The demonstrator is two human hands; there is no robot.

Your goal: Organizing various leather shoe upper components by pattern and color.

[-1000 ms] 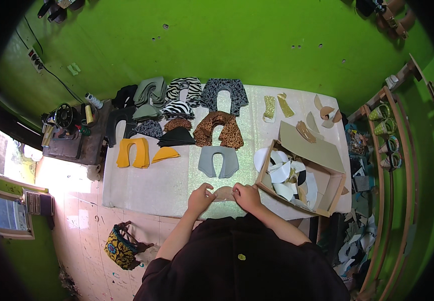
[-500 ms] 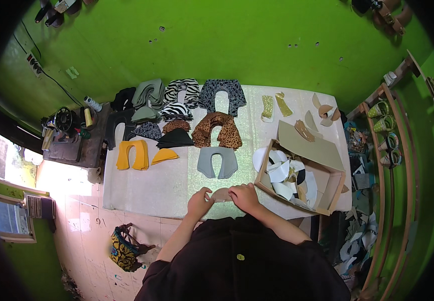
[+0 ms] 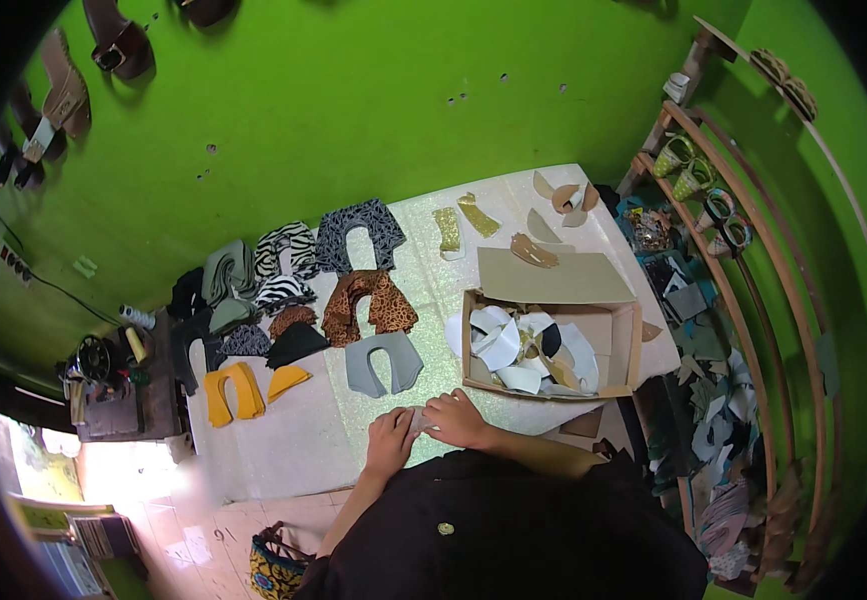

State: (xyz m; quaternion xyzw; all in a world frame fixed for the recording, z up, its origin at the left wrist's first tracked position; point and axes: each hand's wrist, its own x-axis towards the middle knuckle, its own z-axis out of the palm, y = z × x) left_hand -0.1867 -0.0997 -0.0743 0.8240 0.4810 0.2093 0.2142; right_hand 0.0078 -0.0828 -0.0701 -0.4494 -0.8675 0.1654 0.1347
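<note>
At the table's near edge, my left hand [image 3: 389, 441] and my right hand [image 3: 457, 419] grip a small pale beige cut piece [image 3: 420, 423] between them, their fingers closed on its two sides. Much of the piece is hidden under the fingers. Just beyond the hands lies a grey horseshoe-shaped cut piece [image 3: 384, 365]. Behind it is a stack of brown leopard-print horseshoe pieces [image 3: 393, 305]. To the right of my hands stands an open cardboard box [image 3: 550, 384] holding white, gold and dark scraps.
Yellow horseshoe pieces [image 3: 235, 393], black pieces [image 3: 296, 343], zebra-print pieces [image 3: 287, 245] and dark patterned pieces [image 3: 385, 235] lie on the table [image 3: 298, 450]. Gold strips [image 3: 447, 231] lie at the back. A sewing machine [image 3: 93, 356] stands left, a wooden shoe rack [image 3: 743, 250] right.
The view has swung and tilted, so everything sits differently in the picture. My hands have come closer together, and less of the beige piece shows between them.
</note>
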